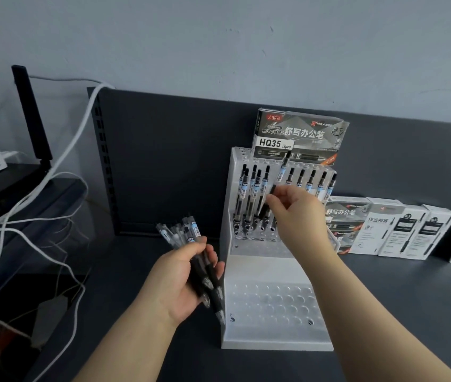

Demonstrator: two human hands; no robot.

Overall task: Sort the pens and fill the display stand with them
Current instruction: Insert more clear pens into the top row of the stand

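Now our right hand [298, 210] pinches one pen [283, 169], tip below grip unclear: could miss stand [268, 271] hole, knock neighbouring pens [249, 194]; left hand [180, 277] grips spare bundle [188, 235]

Display stand [274, 343]: upper row was packed, left pen group [257, 188] and right pen group [311, 180], with one gap between them. The right hand [298, 210] pinched a single pen [283, 169] in that gap. Lower-tier holes lay open from above. The left hand [180, 279] gripping a pen bundle [188, 232] blocked the stand's left flank. Boxes [400, 230] crowded its right, back panel [163, 161] closed the rear. Desk [398, 312] in front was passable.
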